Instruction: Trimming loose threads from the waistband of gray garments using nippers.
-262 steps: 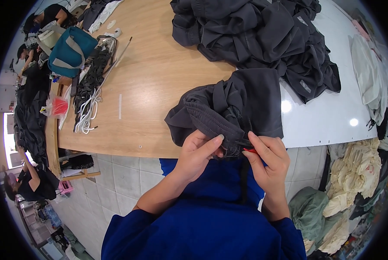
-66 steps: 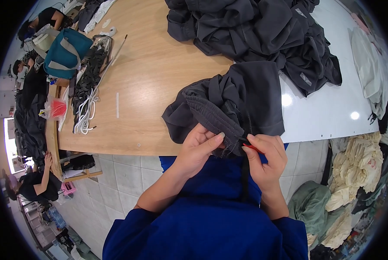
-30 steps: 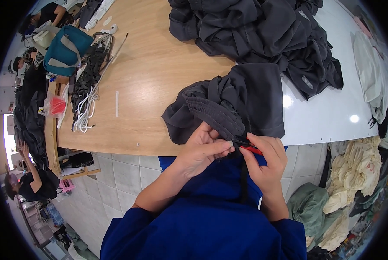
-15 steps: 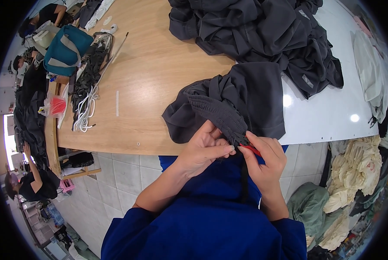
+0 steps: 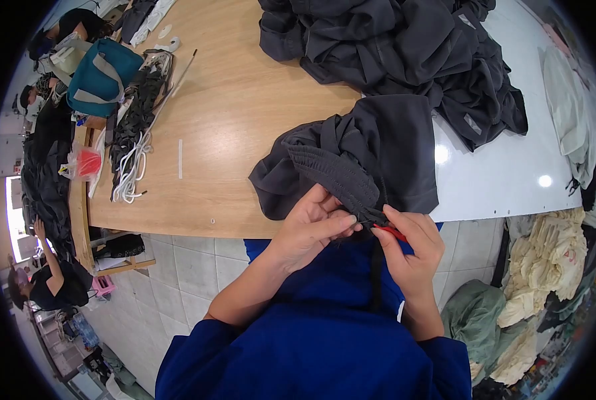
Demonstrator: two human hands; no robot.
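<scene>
A dark grey garment (image 5: 398, 147) with a gathered elastic waistband (image 5: 334, 175) lies bunched at the table's near edge. My left hand (image 5: 314, 223) pinches the lower end of that waistband, thumb against the fingers, with fine loose threads showing at the tip. Close by on the right, my right hand (image 5: 411, 247) is closed round a small red-handled tool (image 5: 392, 233). The tool's working end is by the dark fabric and too hidden to make out. A narrow black strip (image 5: 376, 273) hangs below the garment in front of my blue top.
A heap of dark grey garments (image 5: 404, 50) covers the far right. White cords (image 5: 132, 167), black straps (image 5: 138, 107) and a teal bag (image 5: 104, 77) sit at the left. Cream fabric (image 5: 544, 260) and green cloth (image 5: 472, 313) are piled lower right. Other people work at the far left.
My right hand has shifted slightly right and down with the red-handled tool, away from my left fingertips. My left hand keeps its pinch on the waistband.
</scene>
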